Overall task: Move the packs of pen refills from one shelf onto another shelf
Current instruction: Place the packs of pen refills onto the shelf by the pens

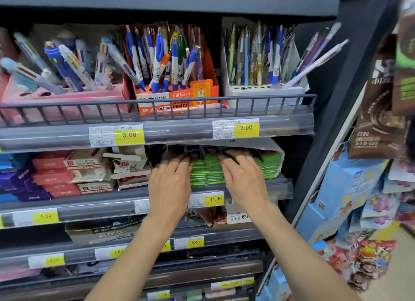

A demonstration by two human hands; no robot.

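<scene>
The packs of pen refills (208, 172), green-labelled and stacked in a dense row, lie on the second shelf (258, 188) from the top, inside a white open-fronted carton (272, 150) just under the clear price rail of the shelf above. Both hands reach into this stack. The left hand (169, 184) lies at the left end of the packs, palm down, its fingers stretched forward over the dark upper edges of the packs and only slightly bent; whether its grip has closed on any pack cannot be told, since the fingertips are hidden among them. The right hand (243, 177) rests on the middle of the packs, fingers spread and fairly straight, pressing on their tops with no pack clearly pinched. Directly below the packs, on the shelf edge, sits a yellow price tag (214, 198) reading 11.00. To the left of the packs stand torn white and red cardboard boxes (125, 168). Above the packs, on the top shelf, an orange mechanical pencil display box (179, 96) holds upright blue and white pencils.
</scene>
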